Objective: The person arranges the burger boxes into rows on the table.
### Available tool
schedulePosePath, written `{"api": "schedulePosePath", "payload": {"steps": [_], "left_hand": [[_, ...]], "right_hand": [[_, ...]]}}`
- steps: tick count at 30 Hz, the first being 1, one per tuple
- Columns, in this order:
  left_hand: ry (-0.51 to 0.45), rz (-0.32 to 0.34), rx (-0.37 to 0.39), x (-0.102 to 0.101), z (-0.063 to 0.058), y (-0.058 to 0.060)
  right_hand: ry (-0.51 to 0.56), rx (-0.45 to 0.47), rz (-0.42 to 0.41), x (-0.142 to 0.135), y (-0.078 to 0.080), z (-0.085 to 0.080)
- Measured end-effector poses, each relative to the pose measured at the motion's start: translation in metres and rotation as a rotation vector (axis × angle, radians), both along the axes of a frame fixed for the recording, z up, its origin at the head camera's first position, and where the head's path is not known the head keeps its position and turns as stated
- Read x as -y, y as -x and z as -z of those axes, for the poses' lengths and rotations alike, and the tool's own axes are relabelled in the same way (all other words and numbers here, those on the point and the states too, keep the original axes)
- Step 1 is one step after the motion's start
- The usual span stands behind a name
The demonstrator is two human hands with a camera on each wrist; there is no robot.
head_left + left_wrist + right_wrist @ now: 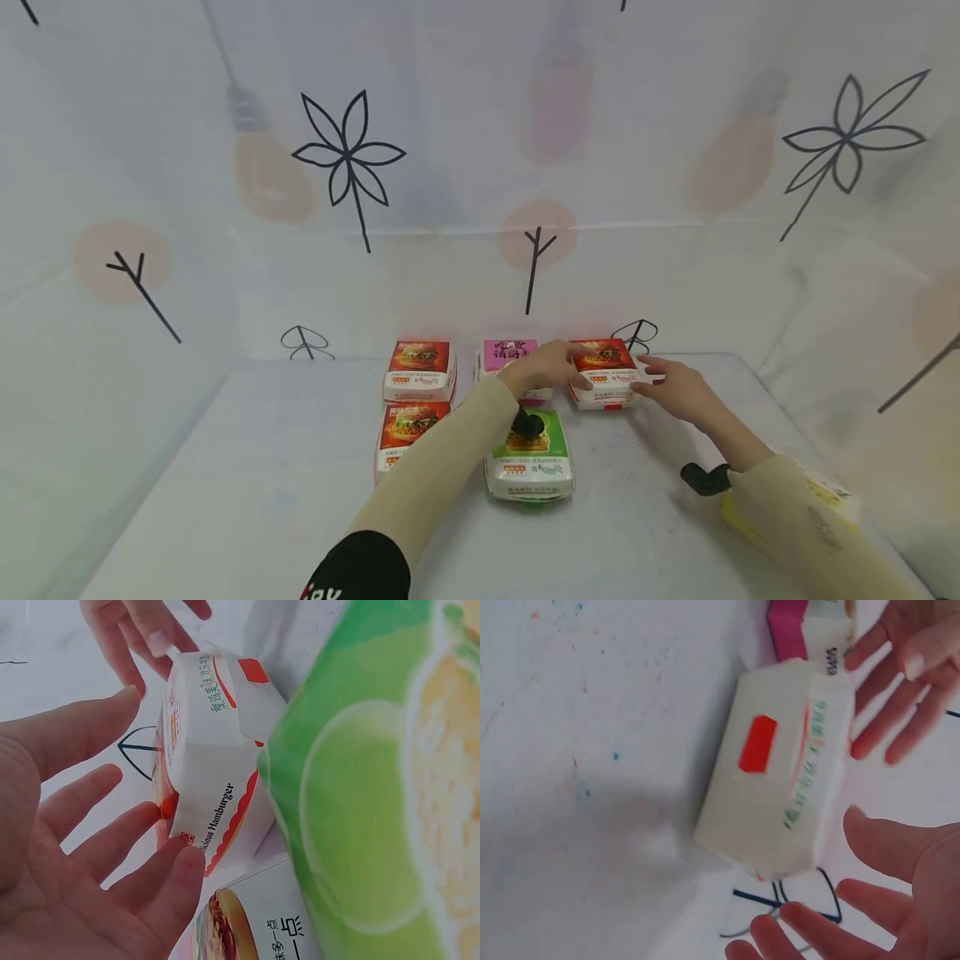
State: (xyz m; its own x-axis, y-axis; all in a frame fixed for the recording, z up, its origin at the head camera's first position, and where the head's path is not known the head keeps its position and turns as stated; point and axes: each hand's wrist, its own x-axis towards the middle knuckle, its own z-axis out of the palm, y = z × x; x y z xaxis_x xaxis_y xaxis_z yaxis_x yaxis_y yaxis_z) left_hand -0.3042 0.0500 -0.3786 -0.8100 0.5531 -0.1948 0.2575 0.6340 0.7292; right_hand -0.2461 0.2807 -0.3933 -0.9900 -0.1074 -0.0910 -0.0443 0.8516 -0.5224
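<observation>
A red-topped hamburger box point(603, 358) sits at the back of the white table, between both hands. At its left side is my left hand point(551, 367), fingers spread and nearly straight; in the left wrist view the fingertips lie at the box's printed side point(225, 795), and contact is unclear. My right hand point(678, 392) is at the box's right side, with thumb and fingers apart. The right wrist view shows the box's white front point(772, 772) with a red tab, and the right hand point(900, 892) beside it, not wrapped around it.
A pink-topped box point(510, 352) stands left of it, partly behind my left hand. A green-topped box point(532, 471) is nearer me. Two more red-topped boxes point(420, 358) form a column on the left. Under my right sleeve lies a yellow-and-white package point(832, 496). A patterned curtain point(450, 275) hangs behind.
</observation>
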Motion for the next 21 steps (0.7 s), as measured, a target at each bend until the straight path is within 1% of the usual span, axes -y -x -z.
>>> {"api": "schedulePosePath", "payload": {"steps": [5,9,13,18,21], "left_hand": [[0.025,-0.012,-0.008,-0.001,0.002,0.001],[0.029,-0.012,-0.015,-0.001,0.004,0.002],[0.02,-0.002,-0.024,0.0,0.005,0.003],[0.019,0.011,-0.054,-0.001,0.006,0.002],[0.023,0.018,-0.066,-0.001,0.007,0.002]], "right_hand": [[-0.003,-0.048,-0.003,-0.016,-0.013,-0.014],[-0.007,-0.072,-0.002,-0.031,-0.029,-0.027],[-0.021,-0.086,0.015,-0.051,-0.049,-0.034],[-0.075,-0.1,0.03,-0.083,-0.077,-0.033],[-0.129,-0.105,0.045,-0.102,-0.09,-0.028]]}}
